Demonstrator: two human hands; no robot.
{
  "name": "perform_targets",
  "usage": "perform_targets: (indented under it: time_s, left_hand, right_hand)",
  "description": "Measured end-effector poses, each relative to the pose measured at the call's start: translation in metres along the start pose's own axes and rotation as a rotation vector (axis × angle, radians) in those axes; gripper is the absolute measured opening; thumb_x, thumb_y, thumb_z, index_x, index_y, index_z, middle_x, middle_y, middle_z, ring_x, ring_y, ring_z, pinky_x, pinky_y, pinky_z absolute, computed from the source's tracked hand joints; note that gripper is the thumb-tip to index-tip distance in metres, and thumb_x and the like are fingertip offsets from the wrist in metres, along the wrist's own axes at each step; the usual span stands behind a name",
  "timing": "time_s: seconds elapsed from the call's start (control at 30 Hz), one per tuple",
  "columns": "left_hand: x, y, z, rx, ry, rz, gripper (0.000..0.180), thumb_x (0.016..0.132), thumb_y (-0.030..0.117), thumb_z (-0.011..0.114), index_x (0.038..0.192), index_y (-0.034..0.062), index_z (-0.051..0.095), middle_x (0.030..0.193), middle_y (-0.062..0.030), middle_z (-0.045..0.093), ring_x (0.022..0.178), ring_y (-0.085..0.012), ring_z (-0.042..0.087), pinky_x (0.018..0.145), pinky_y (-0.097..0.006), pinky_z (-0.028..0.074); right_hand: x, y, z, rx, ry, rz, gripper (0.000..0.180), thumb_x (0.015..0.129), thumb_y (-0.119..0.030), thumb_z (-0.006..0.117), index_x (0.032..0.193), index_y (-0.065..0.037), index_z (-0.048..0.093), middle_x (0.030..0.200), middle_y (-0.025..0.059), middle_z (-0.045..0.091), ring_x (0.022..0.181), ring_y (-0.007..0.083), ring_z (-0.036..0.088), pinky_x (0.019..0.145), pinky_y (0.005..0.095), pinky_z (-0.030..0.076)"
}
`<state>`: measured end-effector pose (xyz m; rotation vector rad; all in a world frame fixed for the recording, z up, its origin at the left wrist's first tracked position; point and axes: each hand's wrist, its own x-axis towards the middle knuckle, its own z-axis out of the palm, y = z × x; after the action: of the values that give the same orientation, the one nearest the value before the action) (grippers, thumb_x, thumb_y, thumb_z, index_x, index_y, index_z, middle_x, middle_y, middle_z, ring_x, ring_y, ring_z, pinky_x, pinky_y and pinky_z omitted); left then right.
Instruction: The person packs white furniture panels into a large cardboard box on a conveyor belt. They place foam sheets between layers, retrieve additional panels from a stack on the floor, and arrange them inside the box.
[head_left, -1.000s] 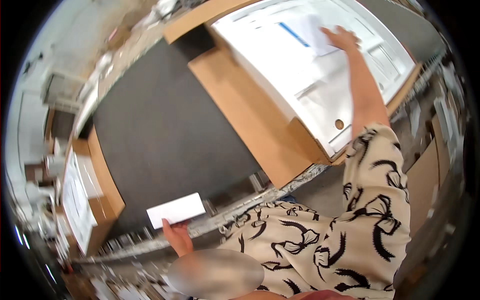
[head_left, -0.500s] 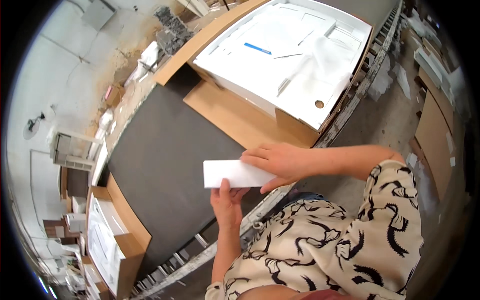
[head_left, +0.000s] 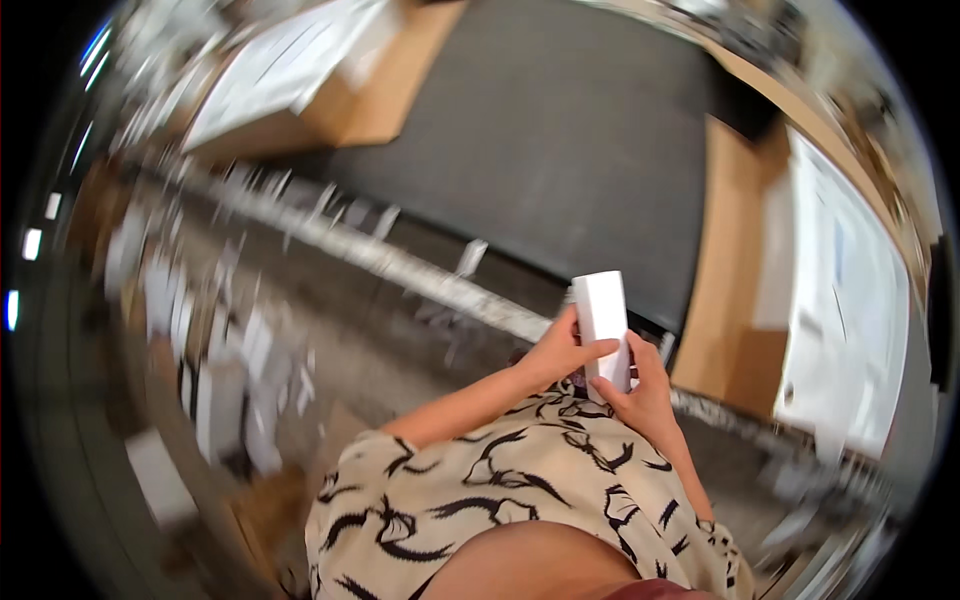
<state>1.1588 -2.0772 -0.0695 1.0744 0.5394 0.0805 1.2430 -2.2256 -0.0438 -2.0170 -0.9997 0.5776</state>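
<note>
A narrow white box [head_left: 603,305] stands lengthwise between my two hands, close in front of my body. My left hand [head_left: 563,352] grips its left side, with the thumb lying across the front face. Lower down on the right side, my right hand [head_left: 643,385] is closed round the same box, its thumb near the bottom end. Beyond the box lies the edge of a dark grey work surface [head_left: 570,130].
At right an open cardboard carton [head_left: 735,270] holds a large white panel [head_left: 850,310]. Another open carton [head_left: 375,90] with a white panel stands far left. A pale conveyor rail [head_left: 400,265] runs along the near side. Blurred white pieces [head_left: 240,400] lie at left.
My view has swung left, so the large carton now appears at the right. The white box has turned from level to upright, and both hands still hold it.
</note>
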Motion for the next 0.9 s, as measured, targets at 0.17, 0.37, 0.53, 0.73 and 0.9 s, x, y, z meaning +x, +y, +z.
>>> perform_targets:
  time_s: [0.17,0.37,0.53,0.73,0.9]
  left_hand:
    - [-0.036,-0.030,-0.063,-0.406,0.445,0.198,0.044,0.079,0.013,0.066,0.114,0.0020,0.041,0.099,-0.0092,0.058,0.091,-0.0181,0.057,0.081,-0.032,0.047]
    - [-0.140,-0.049,-0.144,-0.629,1.064,0.264,0.039,0.080,0.016,0.063,0.109,0.0004,0.042,0.092,-0.0131,0.059,0.080,-0.0221,0.062,0.065,-0.036,0.053]
    - [-0.165,-0.077,-0.188,-0.653,0.975,0.101,0.046,0.080,0.015,0.064,0.119,0.0022,0.043,0.104,-0.0104,0.057,0.094,-0.0191,0.057,0.078,-0.033,0.045]
    - [-0.153,-0.136,-0.321,-0.585,0.838,0.128,0.049,0.077,0.012,0.067,0.117,0.0013,0.041,0.098,-0.0096,0.060,0.089,-0.0182,0.058,0.073,-0.032,0.048]
    - [-0.191,-0.252,-0.435,-0.651,1.244,0.184,0.067,0.072,0.006,0.066,0.128,0.0063,0.029,0.097,-0.0127,0.058,0.083,-0.0209,0.060,0.073,-0.034,0.049]
  right_hand:
    - [0.052,-0.006,0.035,0.128,-0.379,-0.251,0.044,0.078,-0.004,0.066,0.118,0.001,0.050,0.107,0.0085,0.052,0.086,0.0134,0.054,0.069,0.0234,0.047]
    - [0.094,-0.028,0.090,0.197,-0.569,-0.293,0.037,0.080,-0.009,0.065,0.113,0.000,0.053,0.100,0.0087,0.056,0.078,0.0143,0.055,0.064,0.0237,0.047]
    - [0.090,-0.070,0.153,0.067,-0.654,-0.415,0.038,0.078,-0.011,0.067,0.113,0.001,0.053,0.101,0.0115,0.058,0.078,0.0156,0.056,0.065,0.0259,0.046]
    - [0.077,-0.099,0.260,-0.014,-0.529,-0.023,0.027,0.083,-0.009,0.062,0.107,0.002,0.057,0.086,0.0074,0.063,0.071,0.0117,0.055,0.065,0.0242,0.046]
    - [0.069,-0.056,0.367,-0.414,-1.173,0.131,0.028,0.079,-0.020,0.066,0.101,-0.003,0.061,0.084,0.0123,0.065,0.073,0.0168,0.061,0.066,0.0301,0.048]
